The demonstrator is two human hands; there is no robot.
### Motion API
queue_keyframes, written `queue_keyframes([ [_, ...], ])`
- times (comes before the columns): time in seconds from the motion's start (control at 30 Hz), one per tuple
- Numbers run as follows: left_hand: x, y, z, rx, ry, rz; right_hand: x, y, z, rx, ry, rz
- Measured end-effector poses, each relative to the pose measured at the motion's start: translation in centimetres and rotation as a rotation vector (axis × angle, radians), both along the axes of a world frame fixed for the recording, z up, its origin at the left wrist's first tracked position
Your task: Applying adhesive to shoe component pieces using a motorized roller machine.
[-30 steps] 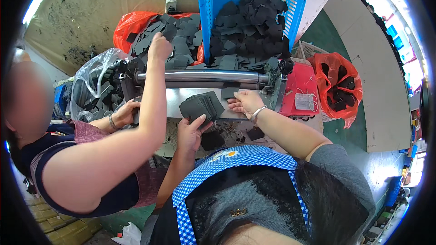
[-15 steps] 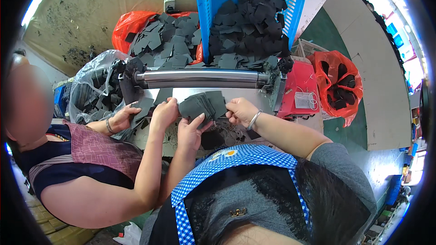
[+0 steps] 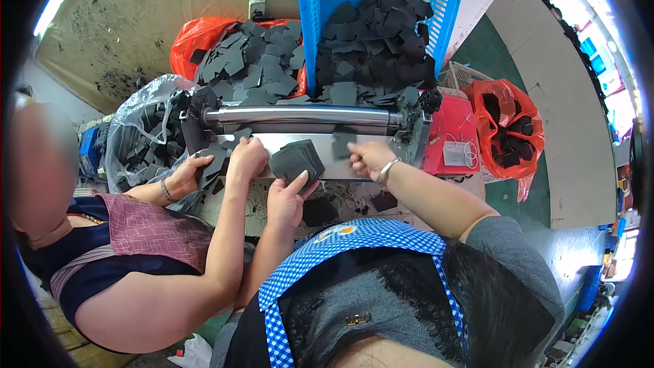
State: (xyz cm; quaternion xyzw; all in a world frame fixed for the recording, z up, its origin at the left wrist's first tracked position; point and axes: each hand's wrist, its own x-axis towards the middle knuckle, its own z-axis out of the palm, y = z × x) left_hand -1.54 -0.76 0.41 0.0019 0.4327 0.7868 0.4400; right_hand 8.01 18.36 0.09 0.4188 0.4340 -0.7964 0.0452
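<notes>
Left hand and right hand are both working in front of the long steel roller, by the metal plate. Fanned stack of dark pieces is probably feeling light, a bit bendy, layers likely slipping on each other; near end, thumb on top, is looking like the best hold. It is sitting just beyond the left hand, which is clamping it there. Single piece is looking thin, light, flexible, hardly fragile; side away from the roller is offering the safer pinch. It is lying just left of the right hand, whose fingertips are closing together on its near right side, slightly blurred.
</notes>
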Motion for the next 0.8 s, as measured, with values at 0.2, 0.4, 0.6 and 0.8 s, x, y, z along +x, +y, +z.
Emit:
queue_keyframes([
  [0.2,0.2,0.2,0.3,0.03,0.001,-0.112,-0.1,-1.2,1.4,0.048,0.267,0.32],
  [0.4,0.3,-0.1,0.7,0.053,-0.094,-0.114,0.5,-1.2,1.0,0.004,0.12,0.202],
  [0.6,0.3,0.1,0.3,-0.031,0.066,0.019,0.2,0.1,1.3,0.06,0.03,-0.135],
  [0.8,0.3,0.1,0.3,0.037,-0.041,-0.061,0.5,-1.5,1.5,0.087,0.235,0.317],
])
